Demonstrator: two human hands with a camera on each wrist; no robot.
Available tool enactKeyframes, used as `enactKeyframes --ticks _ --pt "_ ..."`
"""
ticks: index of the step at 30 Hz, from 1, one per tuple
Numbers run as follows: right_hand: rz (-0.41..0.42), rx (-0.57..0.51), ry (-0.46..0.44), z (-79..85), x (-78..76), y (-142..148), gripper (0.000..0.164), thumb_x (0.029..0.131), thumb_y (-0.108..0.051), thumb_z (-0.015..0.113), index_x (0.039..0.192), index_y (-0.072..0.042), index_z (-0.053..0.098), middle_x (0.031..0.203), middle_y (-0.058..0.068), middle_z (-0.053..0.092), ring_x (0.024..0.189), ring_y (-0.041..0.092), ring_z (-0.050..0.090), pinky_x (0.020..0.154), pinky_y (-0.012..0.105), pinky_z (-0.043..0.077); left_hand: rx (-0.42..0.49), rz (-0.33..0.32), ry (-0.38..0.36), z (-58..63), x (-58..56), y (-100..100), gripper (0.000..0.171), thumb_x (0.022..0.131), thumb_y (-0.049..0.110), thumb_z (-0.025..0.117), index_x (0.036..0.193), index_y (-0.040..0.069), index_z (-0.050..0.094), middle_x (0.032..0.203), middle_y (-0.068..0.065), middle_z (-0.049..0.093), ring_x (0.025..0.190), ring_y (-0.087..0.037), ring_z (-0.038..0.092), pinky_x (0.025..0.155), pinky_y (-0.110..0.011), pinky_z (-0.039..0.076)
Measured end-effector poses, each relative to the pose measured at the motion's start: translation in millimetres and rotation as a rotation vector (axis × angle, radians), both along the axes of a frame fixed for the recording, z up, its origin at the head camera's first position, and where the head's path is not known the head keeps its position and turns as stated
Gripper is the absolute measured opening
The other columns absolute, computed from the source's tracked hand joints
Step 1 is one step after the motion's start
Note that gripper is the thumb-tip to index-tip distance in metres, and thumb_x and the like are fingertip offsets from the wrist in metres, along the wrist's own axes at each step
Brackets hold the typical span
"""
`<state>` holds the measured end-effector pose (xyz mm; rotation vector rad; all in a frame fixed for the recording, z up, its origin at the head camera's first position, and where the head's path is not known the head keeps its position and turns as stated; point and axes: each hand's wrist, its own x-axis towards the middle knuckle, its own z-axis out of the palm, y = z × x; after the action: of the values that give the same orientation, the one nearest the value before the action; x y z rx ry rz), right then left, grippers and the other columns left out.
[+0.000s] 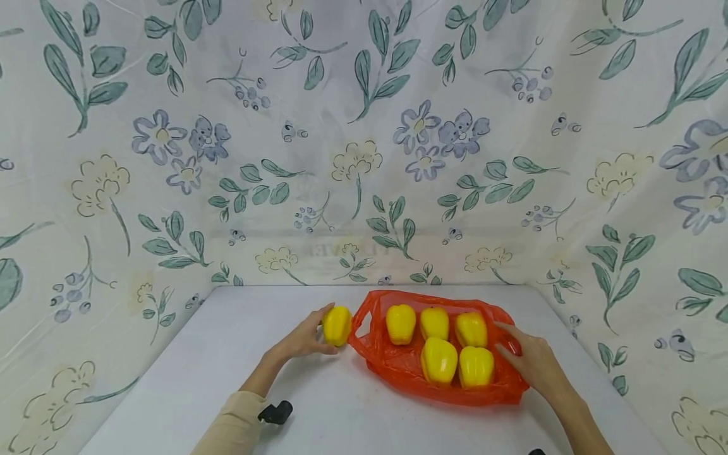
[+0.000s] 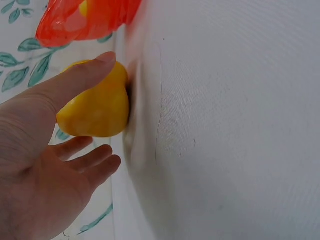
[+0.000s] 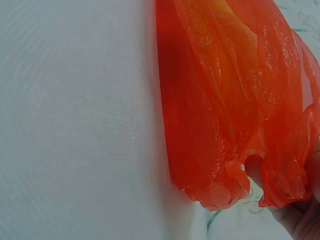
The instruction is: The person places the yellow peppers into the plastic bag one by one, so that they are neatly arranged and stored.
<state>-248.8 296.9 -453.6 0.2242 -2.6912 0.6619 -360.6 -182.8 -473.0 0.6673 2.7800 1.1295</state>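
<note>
A yellow bell pepper stands on the white table, left of a red plastic bag. My left hand holds this pepper from its left side, thumb at the near side and fingers at the far side. In the left wrist view the thumb lies across the pepper; three fingers extend loosely below it, and the index finger is hidden. Several yellow bell peppers lie in the bag. At the bag's right end, my right hand grips the bunched plastic, which partly covers its fingers.
The white table meets a floral cloth at the back and sides. A loop-shaped bag handle faces the left hand. A black wrist device sits by the left sleeve.
</note>
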Motion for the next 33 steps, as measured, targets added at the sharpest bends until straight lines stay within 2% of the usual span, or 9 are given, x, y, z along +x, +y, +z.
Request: enactKeyframes --ticks 9,18,25,30,33 --pt "0.003 0.004 0.007 -0.7 -0.2 0 0.048 0.087 -0.016 0.073 0.132 -0.009 0.059 0.114 0.023 0.069 0.084 0.023 0.066 0.072 0.038 0.061 0.023 0.007 0.025 -3.8 -1.5 1 0.097 0.076 0.02 0.085 0.154 0.014 0.028 0.145 -0.014 0.044 0.126 -0.031 0.049 0.109 -0.058 0.041" --pt "-0.007 -0.017 -0.025 0.2 -0.8 -1 0.05 0.088 -0.017 0.073 0.135 -0.011 0.057 0.116 0.024 0.068 0.082 0.021 0.065 0.067 0.031 0.061 0.022 0.039 0.063 -4.3 -2.4 1 0.089 0.078 0.017 0.083 0.151 0.016 0.033 0.141 -0.013 0.047 0.122 -0.029 0.052 0.107 -0.055 0.044" --pt "0.009 -0.004 -0.028 0.2 -4.7 0 0.051 0.088 -0.019 0.072 0.135 -0.011 0.056 0.116 0.024 0.068 0.091 0.03 0.067 0.07 0.037 0.061 0.015 0.064 0.068 -5.2 -2.3 0 0.089 0.076 0.019 0.085 0.15 0.015 0.036 0.14 -0.012 0.05 0.122 -0.03 0.053 0.106 -0.054 0.045" --pt "0.017 -0.008 -0.032 1.7 -7.7 1 0.05 0.089 -0.019 0.072 0.136 -0.011 0.056 0.118 0.025 0.067 0.093 0.032 0.067 0.069 0.035 0.061 0.001 0.053 0.097 -1.1 -0.1 -2 0.089 0.075 0.019 0.085 0.149 0.01 0.036 0.14 -0.013 0.05 0.12 -0.031 0.054 0.103 -0.055 0.047" --pt "0.022 0.004 -0.008 2.1 -10.3 2 0.049 0.089 -0.019 0.072 0.135 -0.011 0.057 0.115 0.024 0.068 0.087 0.028 0.067 0.069 0.036 0.061 0.001 0.045 0.132 3.4 1.0 -4 0.089 0.075 0.02 0.085 0.149 0.008 0.036 0.14 -0.014 0.051 0.117 -0.032 0.056 0.1 -0.057 0.048"
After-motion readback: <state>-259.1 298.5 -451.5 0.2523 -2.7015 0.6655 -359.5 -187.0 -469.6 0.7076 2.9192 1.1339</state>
